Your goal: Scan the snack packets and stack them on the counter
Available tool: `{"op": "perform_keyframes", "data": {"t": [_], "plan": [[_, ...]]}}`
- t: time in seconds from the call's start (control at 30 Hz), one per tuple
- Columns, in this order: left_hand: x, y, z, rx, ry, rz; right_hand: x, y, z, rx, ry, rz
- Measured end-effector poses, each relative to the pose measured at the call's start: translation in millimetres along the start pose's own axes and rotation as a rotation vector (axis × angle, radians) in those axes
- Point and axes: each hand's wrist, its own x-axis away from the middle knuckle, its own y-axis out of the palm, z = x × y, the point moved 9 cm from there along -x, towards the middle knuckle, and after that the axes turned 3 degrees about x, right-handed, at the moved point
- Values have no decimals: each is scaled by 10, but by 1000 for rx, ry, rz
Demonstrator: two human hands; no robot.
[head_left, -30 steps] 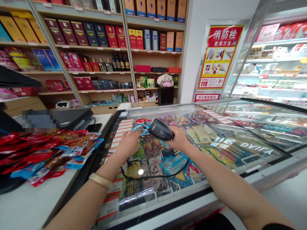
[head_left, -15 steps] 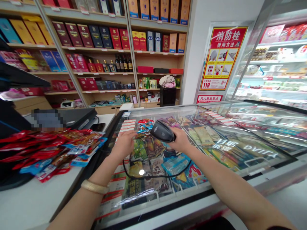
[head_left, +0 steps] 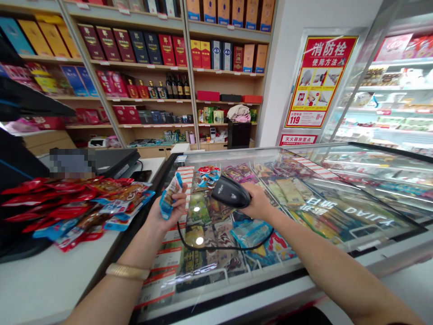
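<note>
Between the fingers of my left hand (head_left: 172, 206) is a small blue snack packet (head_left: 169, 197), held up above the freezer's left edge. My right hand (head_left: 257, 202) grips a black barcode scanner (head_left: 230, 191), its head pointing left toward the packet. The scanner's black cable (head_left: 216, 248) loops over the glass freezer top (head_left: 199, 295). Just behind the scanner, a few red and blue packets (head_left: 207, 176) lie on the glass. On the counter at the left sits a large heap of red and blue snack packets (head_left: 84, 203).
A white counter (head_left: 50, 284) runs along the left, with a dark device (head_left: 111, 161) and a phone (head_left: 141, 175) on it. Dark equipment stands at the far left edge. Shelves of boxes and bottles (head_left: 177, 86) line the back wall, beside a red poster (head_left: 321, 83).
My left hand has picked up a blue packet and drawn back left with it. My right hand still holds the scanner in nearly the same place. The view has shifted slightly.
</note>
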Motion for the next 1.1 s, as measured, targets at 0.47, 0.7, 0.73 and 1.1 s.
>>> {"op": "perform_keyframes", "data": {"t": [0.47,0.7,0.73,1.1], "plan": [[-119,-88,-366,39,-138,-157,-38,123,-253,-165,11,-125],[-76,-56,-394,14,-124,-146,-29,133,-212,-153,29,-133],[-69,-54,-393,4,-115,-133,-28,133,-207,-150,33,-135],[-75,-94,-355,-90,-65,-87,-21,156,-197,-117,44,-158]]}}
